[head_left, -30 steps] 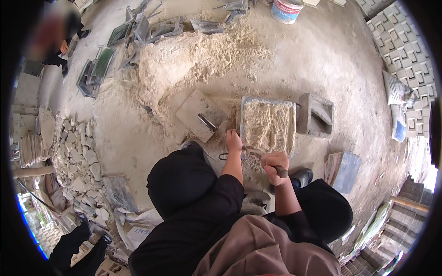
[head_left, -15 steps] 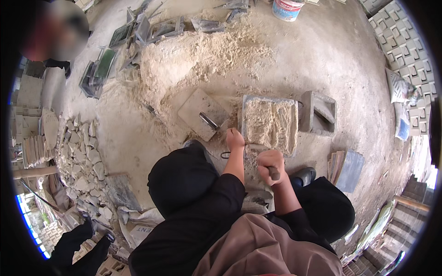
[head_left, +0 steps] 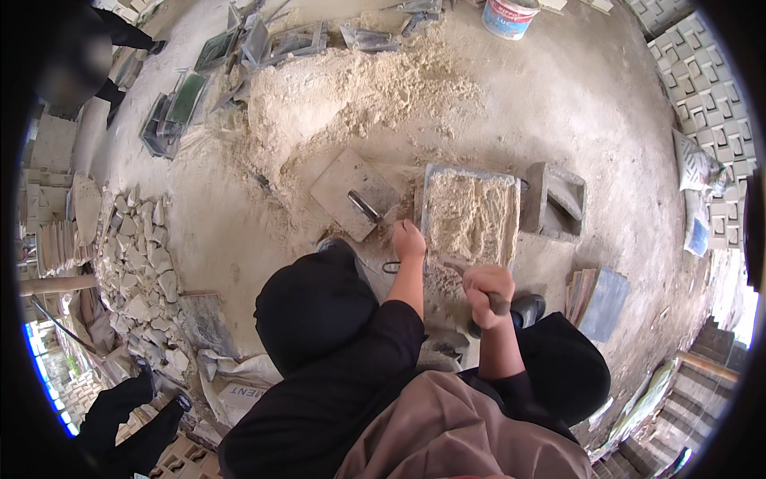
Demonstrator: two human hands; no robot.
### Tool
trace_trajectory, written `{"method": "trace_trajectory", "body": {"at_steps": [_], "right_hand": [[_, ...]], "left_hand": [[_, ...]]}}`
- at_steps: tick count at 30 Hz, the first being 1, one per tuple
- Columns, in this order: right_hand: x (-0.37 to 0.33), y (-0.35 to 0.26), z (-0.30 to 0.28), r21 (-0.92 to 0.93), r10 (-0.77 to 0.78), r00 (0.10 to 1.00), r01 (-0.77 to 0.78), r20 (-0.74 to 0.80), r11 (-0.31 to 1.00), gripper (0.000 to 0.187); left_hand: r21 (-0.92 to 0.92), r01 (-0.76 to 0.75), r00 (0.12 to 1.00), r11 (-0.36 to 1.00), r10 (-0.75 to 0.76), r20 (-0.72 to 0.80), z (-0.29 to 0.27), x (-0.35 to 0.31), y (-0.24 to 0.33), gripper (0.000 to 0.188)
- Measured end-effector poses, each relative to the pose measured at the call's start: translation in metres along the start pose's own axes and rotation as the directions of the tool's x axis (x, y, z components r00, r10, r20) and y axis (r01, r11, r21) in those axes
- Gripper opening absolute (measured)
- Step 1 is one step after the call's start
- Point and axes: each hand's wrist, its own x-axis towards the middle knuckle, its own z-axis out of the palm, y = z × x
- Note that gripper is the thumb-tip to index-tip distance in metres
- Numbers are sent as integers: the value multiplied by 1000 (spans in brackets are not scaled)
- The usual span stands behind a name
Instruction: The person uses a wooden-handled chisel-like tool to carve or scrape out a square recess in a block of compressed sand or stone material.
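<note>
A square mould (head_left: 467, 168) full of crumbly, sandy mix (head_left: 471, 215) lies on the ground before me. My left hand (head_left: 409, 239) is closed in a fist at its near left corner; whatever the fingers grip is hidden. In my right hand (head_left: 488, 289) is a wooden-handled tool (head_left: 499, 304), held near the mould's near edge. Its narrow front part points up and left, and its head is too unclear to name. Left of the mould lies a flat square plate (head_left: 339, 188) with a metal tube handle (head_left: 365, 206) on top.
A grey hollow concrete block (head_left: 542, 215) stands right of the mould. Heaped sandy mix (head_left: 343, 96) spreads beyond it, with metal moulds (head_left: 295, 41) at the back. A bucket (head_left: 509, 17) is far off, rubble (head_left: 144, 263) lies left, and flat boards (head_left: 602, 303) lean at right.
My right hand has moved slightly right, and more of the tool's front part shows. My left hand stays at the mould's corner. A person at far left has shifted.
</note>
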Motion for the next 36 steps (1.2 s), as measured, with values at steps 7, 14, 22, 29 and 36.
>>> {"method": "trace_trajectory", "body": {"at_steps": [7, 14, 22, 29, 36], "right_hand": [[2, 2, -4, 47, -33, 994, 38, -102, 998, 16], [21, 15, -9, -14, -14, 997, 13, -82, 1000, 15], [52, 23, -11, -52, 1, 989, -9, -146, 999, 13], [78, 29, -21, 106, 95, 963, -70, -253, 992, 16], [83, 28, -31, 124, 214, 957, -193, -194, 973, 17]], "left_hand": [[41, -1, 1000, 999, 2, -14, 1, 4, -3, 36], [99, 18, 999, 995, -14, -47, -3, -5, 10, 36], [119, 11, 994, 993, 1, -105, -5, -4, 11, 33], [141, 32, 995, 989, -19, -94, -7, -6, 13, 33], [143, 44, 992, 989, -27, -124, -6, -10, 21, 33]]}}
